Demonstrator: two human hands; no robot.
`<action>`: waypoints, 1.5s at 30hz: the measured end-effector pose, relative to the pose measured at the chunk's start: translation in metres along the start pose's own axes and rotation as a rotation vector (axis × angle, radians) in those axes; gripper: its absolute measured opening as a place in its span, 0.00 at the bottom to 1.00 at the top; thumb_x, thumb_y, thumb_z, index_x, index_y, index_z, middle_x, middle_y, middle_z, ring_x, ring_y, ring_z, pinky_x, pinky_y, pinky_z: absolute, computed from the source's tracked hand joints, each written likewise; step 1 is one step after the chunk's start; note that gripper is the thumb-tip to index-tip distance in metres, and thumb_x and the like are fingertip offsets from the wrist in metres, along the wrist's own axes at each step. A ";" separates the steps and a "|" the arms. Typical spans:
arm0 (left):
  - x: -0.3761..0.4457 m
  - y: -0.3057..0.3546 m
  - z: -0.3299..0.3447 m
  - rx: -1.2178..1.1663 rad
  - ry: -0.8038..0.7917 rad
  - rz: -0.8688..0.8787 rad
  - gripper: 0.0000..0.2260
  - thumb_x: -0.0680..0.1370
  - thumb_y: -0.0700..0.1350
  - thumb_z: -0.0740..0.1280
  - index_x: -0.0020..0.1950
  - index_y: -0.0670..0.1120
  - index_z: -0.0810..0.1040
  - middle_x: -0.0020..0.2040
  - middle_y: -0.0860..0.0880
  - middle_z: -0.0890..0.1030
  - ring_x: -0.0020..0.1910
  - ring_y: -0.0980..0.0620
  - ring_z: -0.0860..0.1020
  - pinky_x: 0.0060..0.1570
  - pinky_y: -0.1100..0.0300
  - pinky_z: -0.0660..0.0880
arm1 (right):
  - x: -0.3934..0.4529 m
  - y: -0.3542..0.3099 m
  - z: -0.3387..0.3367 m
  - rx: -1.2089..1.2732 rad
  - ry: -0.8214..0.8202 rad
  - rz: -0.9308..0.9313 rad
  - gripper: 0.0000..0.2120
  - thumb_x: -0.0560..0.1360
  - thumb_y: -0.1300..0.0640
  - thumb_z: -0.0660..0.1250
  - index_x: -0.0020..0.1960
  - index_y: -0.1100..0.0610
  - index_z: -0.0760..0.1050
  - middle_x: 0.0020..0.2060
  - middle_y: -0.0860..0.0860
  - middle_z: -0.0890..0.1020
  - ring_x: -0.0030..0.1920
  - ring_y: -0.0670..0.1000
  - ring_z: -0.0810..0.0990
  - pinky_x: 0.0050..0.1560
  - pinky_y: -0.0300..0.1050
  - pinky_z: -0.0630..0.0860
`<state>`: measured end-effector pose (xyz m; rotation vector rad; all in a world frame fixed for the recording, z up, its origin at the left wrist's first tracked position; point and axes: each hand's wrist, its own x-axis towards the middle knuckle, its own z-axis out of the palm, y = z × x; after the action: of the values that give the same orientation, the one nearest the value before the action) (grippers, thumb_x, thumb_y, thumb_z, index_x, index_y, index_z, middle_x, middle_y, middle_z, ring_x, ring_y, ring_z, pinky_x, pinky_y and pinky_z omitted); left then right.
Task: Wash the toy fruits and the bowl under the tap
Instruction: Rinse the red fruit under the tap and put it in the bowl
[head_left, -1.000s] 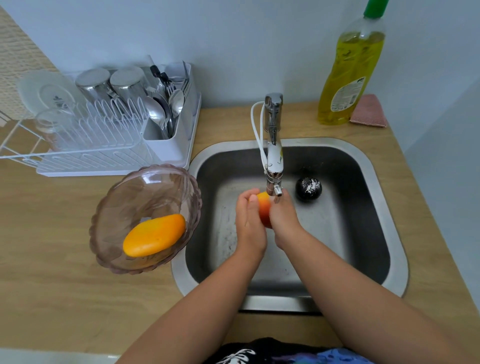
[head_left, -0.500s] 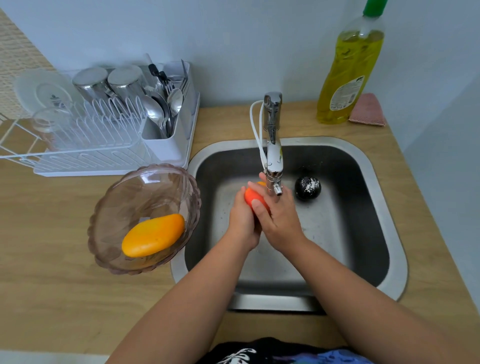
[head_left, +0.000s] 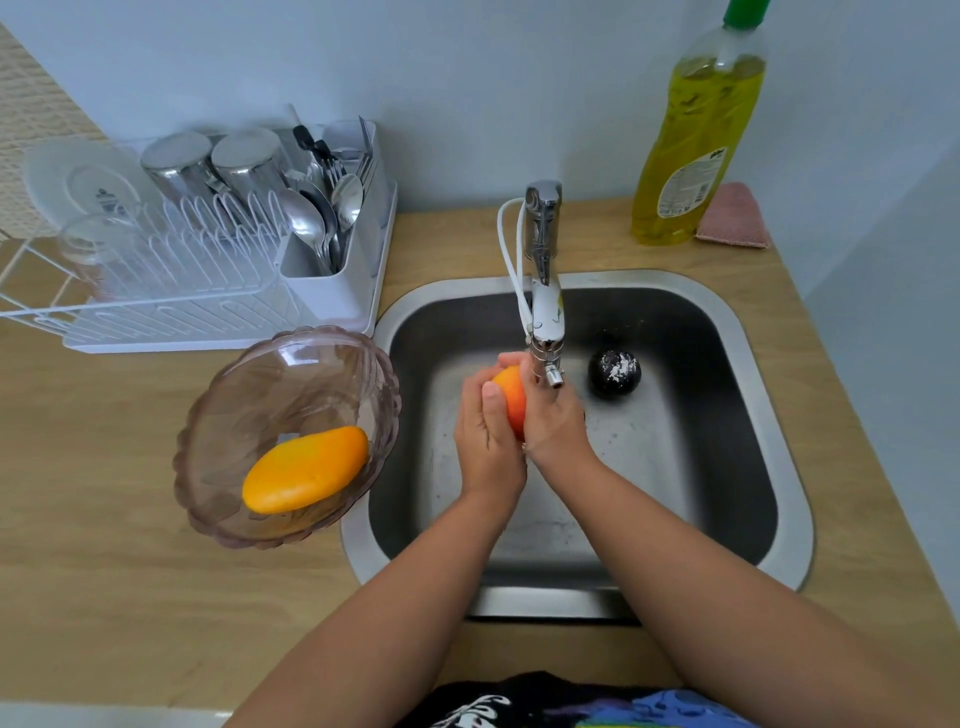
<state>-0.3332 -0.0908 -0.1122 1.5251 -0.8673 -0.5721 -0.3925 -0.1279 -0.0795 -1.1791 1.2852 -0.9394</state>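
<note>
Head camera looked down over two bare forearms that reached from the near edge across a light wooden table (head_left: 104, 597) into a steel sink (head_left: 779, 519). A dark printed garment showed at the very bottom of the view.

Over the middle of the basin, the left hand (head_left: 485, 441) and the right hand (head_left: 556, 421) met palm to palm around a red-orange toy fruit (head_left: 511, 392). Both hands curled round it, the left thumb lying across its near-left face, the right fingers wrapped over its far side. The fruit sat just under the outlet of the chrome tap (head_left: 543, 291); whether water was running could not be told.

Left of the sink, a clear pinkish bowl (head_left: 249, 395) with a scalloped rim rested on the table, its right edge overhanging the sink rim. Inside it lay a yellow-orange toy mango (head_left: 306, 467), toward the near side.

Right of the tap, on the sink floor, sat a black round object (head_left: 614, 373) flecked with white, apart from the hands.

Farther back on the left stood a white dish rack (head_left: 182, 322) that held upturned steel cups, a plate, a glass and cutlery. At the far right, against the wall, a tall bottle of yellow dish soap (head_left: 696, 145) with a green cap stood just beside a pink sponge (head_left: 732, 218).
</note>
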 end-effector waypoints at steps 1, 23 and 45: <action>-0.001 0.000 0.000 -0.020 -0.019 0.021 0.12 0.82 0.58 0.53 0.56 0.65 0.76 0.53 0.51 0.79 0.52 0.48 0.80 0.49 0.46 0.80 | 0.002 0.000 0.000 0.014 0.026 0.050 0.14 0.80 0.46 0.58 0.55 0.49 0.80 0.45 0.40 0.79 0.50 0.46 0.80 0.52 0.42 0.77; 0.012 0.006 0.000 -0.366 -0.252 -0.912 0.26 0.83 0.64 0.51 0.59 0.47 0.81 0.50 0.46 0.87 0.50 0.50 0.85 0.43 0.56 0.81 | -0.009 0.039 -0.025 -0.441 -0.190 -0.498 0.22 0.79 0.48 0.56 0.72 0.50 0.69 0.69 0.41 0.67 0.68 0.41 0.63 0.69 0.29 0.49; -0.001 -0.003 -0.007 0.272 -0.190 0.004 0.19 0.80 0.64 0.48 0.53 0.53 0.70 0.45 0.53 0.77 0.44 0.56 0.77 0.41 0.57 0.73 | 0.010 0.003 -0.004 0.182 0.108 0.447 0.10 0.75 0.53 0.61 0.38 0.52 0.78 0.45 0.56 0.82 0.47 0.58 0.80 0.50 0.52 0.77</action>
<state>-0.3277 -0.0853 -0.1144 1.7331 -1.1295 -0.6222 -0.3954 -0.1378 -0.0841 -0.6678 1.4388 -0.7741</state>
